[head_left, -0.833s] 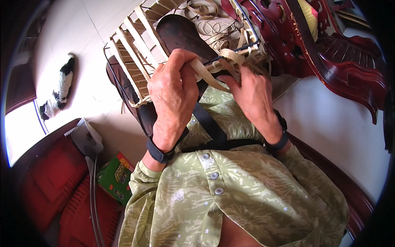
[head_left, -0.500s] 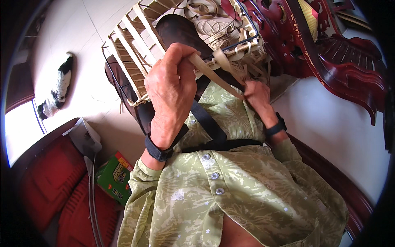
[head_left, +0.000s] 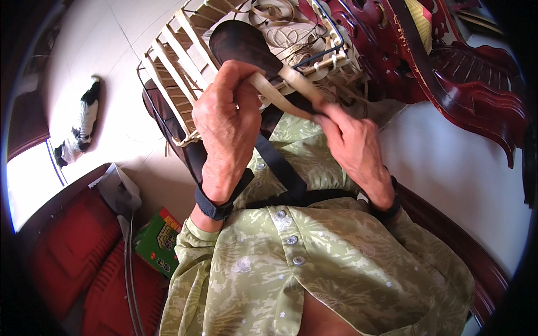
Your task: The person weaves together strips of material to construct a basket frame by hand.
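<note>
My left hand [head_left: 227, 126] is closed on a flat tan strip [head_left: 272, 92], pinching it with thumb and forefinger just in front of the frame. My right hand [head_left: 353, 151], lower and to the right, grips the same strip with its fingertips, where it turns back up toward the frame's rim. The half-woven frame [head_left: 188, 42] of dark metal bars and pale wrappings rests over my legs, with loose strips and a coil of thin cord [head_left: 294, 53] at its far end.
A carved dark-red wooden chair [head_left: 471, 101] stands at the upper right. A black-and-white animal [head_left: 84, 120] lies on the tiled floor [head_left: 120, 61] at left. At lower left are red slippers or mats [head_left: 67, 246], a metal tool [head_left: 117, 190] and a green box [head_left: 151, 246].
My left hand has moved slightly up and left with the strip. My right hand dipped behind the strip, then moved outward and down, so the strip now stretches between both hands.
</note>
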Motion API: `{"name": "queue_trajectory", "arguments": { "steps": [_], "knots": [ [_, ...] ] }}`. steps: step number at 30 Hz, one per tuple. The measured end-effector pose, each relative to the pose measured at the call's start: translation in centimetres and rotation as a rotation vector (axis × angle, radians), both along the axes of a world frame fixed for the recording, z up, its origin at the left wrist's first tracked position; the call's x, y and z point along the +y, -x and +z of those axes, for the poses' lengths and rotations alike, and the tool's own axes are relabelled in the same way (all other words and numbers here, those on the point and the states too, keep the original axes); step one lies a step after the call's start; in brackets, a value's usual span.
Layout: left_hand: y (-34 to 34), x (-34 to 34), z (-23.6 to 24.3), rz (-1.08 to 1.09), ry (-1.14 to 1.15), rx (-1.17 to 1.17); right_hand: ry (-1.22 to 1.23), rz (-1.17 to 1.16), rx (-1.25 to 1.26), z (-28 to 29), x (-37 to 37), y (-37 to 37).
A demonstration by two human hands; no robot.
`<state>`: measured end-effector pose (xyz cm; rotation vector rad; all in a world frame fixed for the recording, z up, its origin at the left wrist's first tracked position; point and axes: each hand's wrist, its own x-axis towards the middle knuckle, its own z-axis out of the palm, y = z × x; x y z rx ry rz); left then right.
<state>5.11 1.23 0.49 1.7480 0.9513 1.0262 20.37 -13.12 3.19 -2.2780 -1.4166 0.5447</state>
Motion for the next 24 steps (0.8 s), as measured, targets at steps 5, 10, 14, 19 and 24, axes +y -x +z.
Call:
{"name": "queue_trajectory", "arguments": {
  "steps": [5, 10, 14, 19, 24],
  "knots": [
    [0.0, -0.3, 0.0, -0.002, -0.039, 0.031, -0.121, -0.106, -0.074, -1.9, 3.2, 1.0],
    [0.0, -0.3, 0.0, 0.021, -0.097, 0.038, -0.359, -0.03, -0.198, -3.0, 4.8, 1.7],
    [-0.1, -0.3, 0.0, 0.024, -0.063, 0.013, -0.488, -0.027, -0.289, -4.2, 4.7, 1.6],
    [0.1, -0.2, 0.1, 0.005, -0.044, 0.034, -0.445, 0.114, -0.335, -5.3, 1.8, -1.0],
    [-0.2, 0.0, 0.2, 0.014, -0.053, 0.014, 0.415, -0.203, -0.36, -12.2, -4.8, -8.8]
  ]
}}
